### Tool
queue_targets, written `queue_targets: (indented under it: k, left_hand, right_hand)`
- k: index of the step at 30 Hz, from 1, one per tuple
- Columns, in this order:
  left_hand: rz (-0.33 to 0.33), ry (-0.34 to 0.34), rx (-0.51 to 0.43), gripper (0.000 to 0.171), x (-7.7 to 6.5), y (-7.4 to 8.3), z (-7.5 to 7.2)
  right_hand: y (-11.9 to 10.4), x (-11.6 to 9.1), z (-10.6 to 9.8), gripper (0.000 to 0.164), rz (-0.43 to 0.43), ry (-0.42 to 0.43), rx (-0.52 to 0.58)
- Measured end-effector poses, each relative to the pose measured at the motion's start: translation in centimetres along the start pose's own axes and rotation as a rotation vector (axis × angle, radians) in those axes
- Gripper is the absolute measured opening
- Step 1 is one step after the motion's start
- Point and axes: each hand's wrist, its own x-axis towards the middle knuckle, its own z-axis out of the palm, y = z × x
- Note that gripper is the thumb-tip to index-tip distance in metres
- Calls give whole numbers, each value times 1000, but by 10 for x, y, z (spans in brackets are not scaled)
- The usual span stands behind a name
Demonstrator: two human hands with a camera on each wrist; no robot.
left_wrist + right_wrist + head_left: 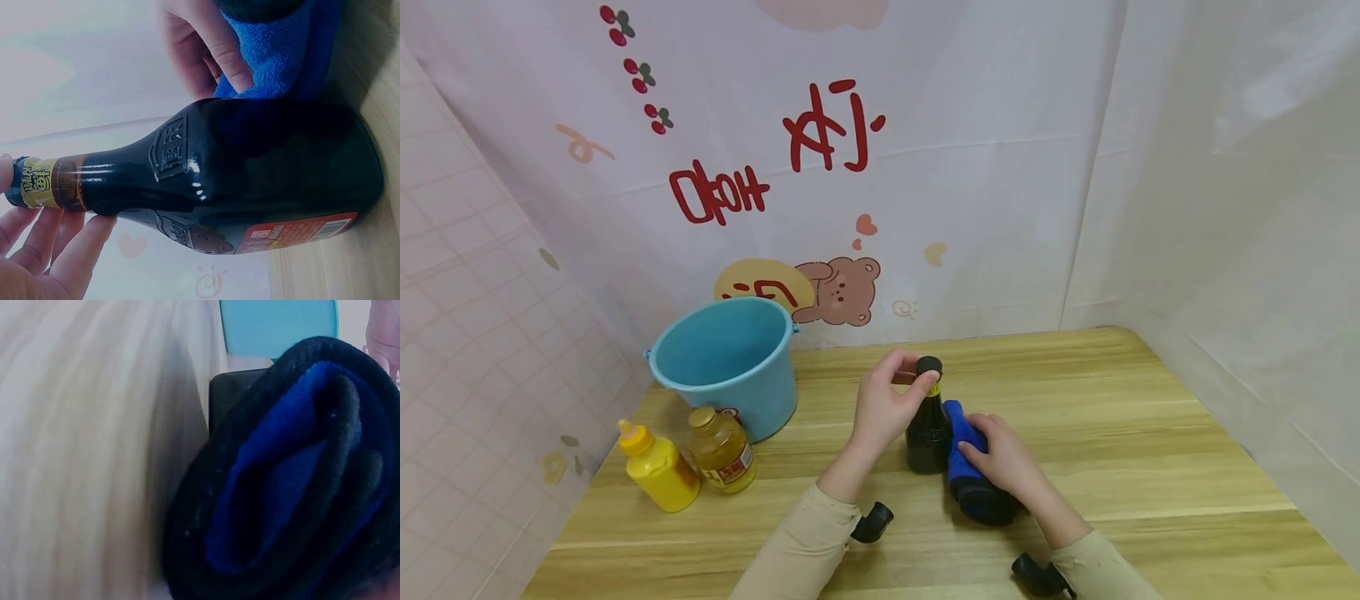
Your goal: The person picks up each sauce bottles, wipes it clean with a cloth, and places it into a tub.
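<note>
A dark glass sauce bottle (928,437) with a black cap and a yellow neck band stands upright on the table. My left hand (886,403) holds it by the cap and neck between thumb and fingers. In the left wrist view the bottle (281,169) shows raised lettering and a red label low on its side. Against the bottle's right side, my right hand (1002,457) grips a folded blue cloth (964,467) with a dark edge. Its folds fill much of the right wrist view, where the cloth (281,487) hides most of the bottle.
A light blue bucket (775,392) stands at the back left. In front of it are a glass jar (718,454) of yellowish liquid with a gold lid and a yellow squeeze bottle (662,475). Printed fabric (985,167) hangs behind the wooden table (1150,467).
</note>
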Motion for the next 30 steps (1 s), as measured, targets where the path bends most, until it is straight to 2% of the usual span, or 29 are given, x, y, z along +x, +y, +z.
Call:
queue_targets:
  k: [10, 16, 21, 30]
  left_hand:
    - [14, 2, 6, 18, -1, 0, 0]
    - [10, 1, 5, 18, 0, -1, 0]
    - [8, 3, -1, 18, 0, -1, 0]
    - [18, 13, 5, 18, 0, 0, 0]
  right_hand:
    - [-4, 0, 3, 39, -18, 13, -120]
    - [-7, 2, 6, 41, -15, -26, -221]
    - [-10, 6, 5, 41, -11, -56, -261]
    - [-14, 8, 7, 40, -20, -58, -354]
